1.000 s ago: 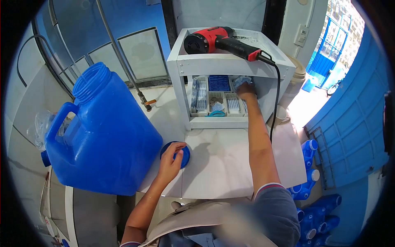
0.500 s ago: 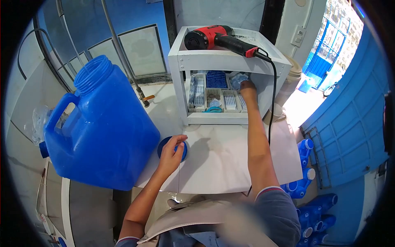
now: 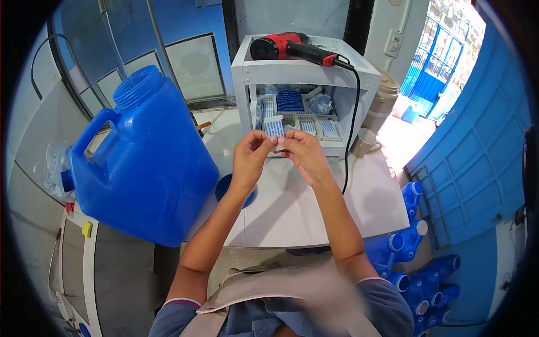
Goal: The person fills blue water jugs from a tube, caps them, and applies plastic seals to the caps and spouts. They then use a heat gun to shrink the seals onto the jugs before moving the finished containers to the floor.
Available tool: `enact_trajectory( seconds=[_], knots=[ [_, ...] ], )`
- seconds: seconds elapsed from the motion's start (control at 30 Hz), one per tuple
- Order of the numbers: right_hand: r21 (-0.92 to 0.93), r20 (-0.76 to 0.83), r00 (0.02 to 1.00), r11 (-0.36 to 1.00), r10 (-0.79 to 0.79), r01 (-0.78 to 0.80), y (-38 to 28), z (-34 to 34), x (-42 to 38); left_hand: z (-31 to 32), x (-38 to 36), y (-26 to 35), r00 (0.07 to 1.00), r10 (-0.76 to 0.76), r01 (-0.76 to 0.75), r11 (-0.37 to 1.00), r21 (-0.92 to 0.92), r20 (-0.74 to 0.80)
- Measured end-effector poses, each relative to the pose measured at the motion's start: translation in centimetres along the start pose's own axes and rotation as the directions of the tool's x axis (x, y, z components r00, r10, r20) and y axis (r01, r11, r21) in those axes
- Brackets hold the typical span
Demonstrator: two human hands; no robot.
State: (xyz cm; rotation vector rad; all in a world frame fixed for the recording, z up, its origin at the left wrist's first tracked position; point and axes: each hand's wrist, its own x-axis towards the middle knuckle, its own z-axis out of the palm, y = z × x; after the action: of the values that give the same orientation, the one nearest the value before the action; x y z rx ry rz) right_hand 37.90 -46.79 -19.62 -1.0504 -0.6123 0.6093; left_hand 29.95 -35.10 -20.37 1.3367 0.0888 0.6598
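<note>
In the head view, a white counter (image 3: 292,216) runs across the middle of the room, with one blue door (image 3: 469,163) at the right and one blue gate (image 3: 432,81) outside. On the counter stands one white two-level shelf (image 3: 303,72). Its top bears one red and black heat gun (image 3: 281,46), whose single black cord hangs down the right front. Inside, six small baskets (image 3: 329,136) can be made out, one partly hidden; they hold printed packets, and the rear right one holds clear plastic.

One mug (image 3: 365,142) is just beside the shelf, near one lidded bucket (image 3: 383,101). One large blue jug (image 3: 143,163) stands at the left, its mouth open. One round blue lid (image 3: 224,183) lies between it and the middle of the counter, partly under the left forearm. Several smaller blue containers (image 3: 411,241) are on the floor at the right, overlapping too much to count surely.

Two hands meet in front of the shelf, holding one small blue-and-white printed piece (image 3: 274,128) upright. The left hand (image 3: 249,162) pinches its lower left between thumb and bent fingers; the right hand (image 3: 306,155) is partly closed, its thumb and fingertips gripping the lower right.
</note>
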Motion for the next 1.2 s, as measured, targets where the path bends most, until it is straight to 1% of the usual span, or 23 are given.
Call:
enact_trajectory(
  seconds=[0.03, 0.1, 0.23, 0.3, 0.33, 0.4, 0.43, 0.5, 0.53, 0.6, 0.63, 0.67, 0.7, 0.73, 0.83, 0.9, 0.97, 1.0, 1.03, 1.07, 1.1, 1.17, 1.2],
  knots=[
    [-0.002, -0.002, 1.000, 1.000, -0.005, 0.005, -0.4, 0.2, -0.3, 0.1, -0.3, 0.6, 1.000, 0.003, -0.003, 1.000, -0.002, 0.005],
    [-0.284, -0.060, 0.996, 0.958, -0.065, 0.045, -0.9, 0.5, -0.8, 0.0, -1.0, 1.6, 0.999, -0.016, 0.019, 0.996, 0.089, -0.031],
    [-0.360, -0.032, 0.993, 0.928, -0.111, 0.092, -2.0, 2.1, -1.6, -0.5, -1.4, 2.8, 0.999, -0.005, 0.010, 0.995, 0.102, -0.044],
    [0.237, -0.009, 0.999, 0.971, 0.037, -0.034, -2.9, 2.8, -1.5, -1.2, -1.6, 3.6, 0.992, -0.114, 0.113, 0.993, 0.016, 0.056],
    [0.236, -0.003, 0.999, 0.971, 0.039, -0.037, -2.9, 3.0, -1.5, -1.4, -1.8, 4.2, 0.993, -0.111, 0.110, 0.994, 0.015, 0.051],
    [0.346, 0.259, 0.961, 0.919, 0.102, -0.191, -2.8, 3.4, -1.5, -1.6, -2.4, 5.5, 0.886, -0.325, 0.415, 0.873, -0.257, 0.331],
    [0.344, 0.263, 0.959, 0.919, 0.103, -0.193, -2.4, 3.4, -1.6, -2.0, -2.5, 5.3, 0.888, -0.322, 0.412, 0.874, -0.258, 0.327],
    [0.295, 0.341, 0.938, 0.942, 0.056, -0.163, -1.7, 3.2, -1.6, -2.8, -2.5, 4.4, 0.774, -0.370, 0.580, 0.740, -0.340, 0.514],
    [0.318, 0.324, 0.945, 0.936, 0.043, -0.151, -1.8, 3.5, -1.7, -2.8, -2.8, 4.8, 0.777, -0.368, 0.577, 0.741, -0.343, 0.511],
    [0.226, 0.262, 0.965, 0.972, -0.005, -0.057, -1.0, 3.9, -1.3, -2.5, -3.4, 5.7, 0.875, -0.396, 0.455, 0.868, -0.197, 0.278],
    [0.129, 0.201, 0.977, 0.991, -0.064, 0.039, -0.5, 4.3, -1.0, -1.9, -3.8, 5.1, 0.876, -0.394, 0.452, 0.870, -0.194, 0.277],
    [0.131, 0.204, 0.977, 0.991, -0.064, 0.038, 0.6, 5.5, -1.1, -0.9, -4.5, 3.9, 0.935, -0.288, 0.342, 0.884, -0.320, 0.205],
    [-0.166, -0.007, 0.952, 0.939, -0.305, 0.300, 2.4, 7.1, -1.9, 0.1, -5.4, 2.9, 0.975, -0.189, 0.221, 0.873, -0.436, 0.115],
    [-0.488, -0.125, 0.806, 0.744, -0.578, 0.457, 3.2, 8.0, -2.0, 0.6, -5.7, 2.9, 0.981, -0.186, 0.188, 0.889, -0.417, 0.045],
    [-0.416, -0.187, 0.830, 0.807, -0.526, 0.419, 3.5, 8.5, -2.2, -0.1, -5.0, 1.6, 0.979, -0.199, 0.172, 0.927, -0.333, -0.048],
    [-0.290, -0.202, 0.842, 0.852, -0.500, 0.436, 2.9, 8.9, -2.7, -0.4, -4.9, 1.9, 0.964, -0.262, 0.222, 0.895, -0.387, -0.051],
    [-0.441, 0.014, 0.820, 0.732, -0.572, 0.519, 2.9, 7.9, -2.6, -1.4, -4.9, 1.7, 0.943, -0.328, 0.274, 0.852, -0.447, -0.047],
    [-0.441, 0.013, 0.821, 0.734, -0.571, 0.517, 2.6, 7.4, -2.9, -3.2, -4.6, 1.1, 0.930, -0.301, 0.368, 0.717, -0.593, 0.213],
    [-0.400, 0.152, 0.827, 0.731, -0.542, 0.553, 2.0, 6.9, -3.3, -4.0, -4.5, 1.3, 0.869, -0.208, 0.484, 0.552, -0.679, 0.450],
    [-0.356, 0.288, 0.813, 0.731, -0.507, 0.582, 1.6, 6.5, -3.7, -4.2, -4.5, 1.2, 0.884, -0.356, 0.464, 0.590, -0.661, 0.303],
    [-0.357, 0.285, 0.814, 0.733, -0.506, 0.580, 1.3, 6.0, -3.9, -4.4, -4.6, 1.1, 0.883, -0.358, 0.466, 0.588, -0.661, 0.304],
    [-0.463, 0.517, 0.775, 0.644, -0.363, 0.609, 1.0, 5.4, -4.2, -4.7, -4.9, 1.2, 0.834, -0.440, 0.547, 0.583, -0.601, 0.333],
    [-0.463, 0.515, 0.778, 0.647, -0.361, 0.607, 1.0, 5.3, -4.2, -4.6, -5.1, 1.2, 0.833, -0.443, 0.549, 0.581, -0.601, 0.332]
  ],
)
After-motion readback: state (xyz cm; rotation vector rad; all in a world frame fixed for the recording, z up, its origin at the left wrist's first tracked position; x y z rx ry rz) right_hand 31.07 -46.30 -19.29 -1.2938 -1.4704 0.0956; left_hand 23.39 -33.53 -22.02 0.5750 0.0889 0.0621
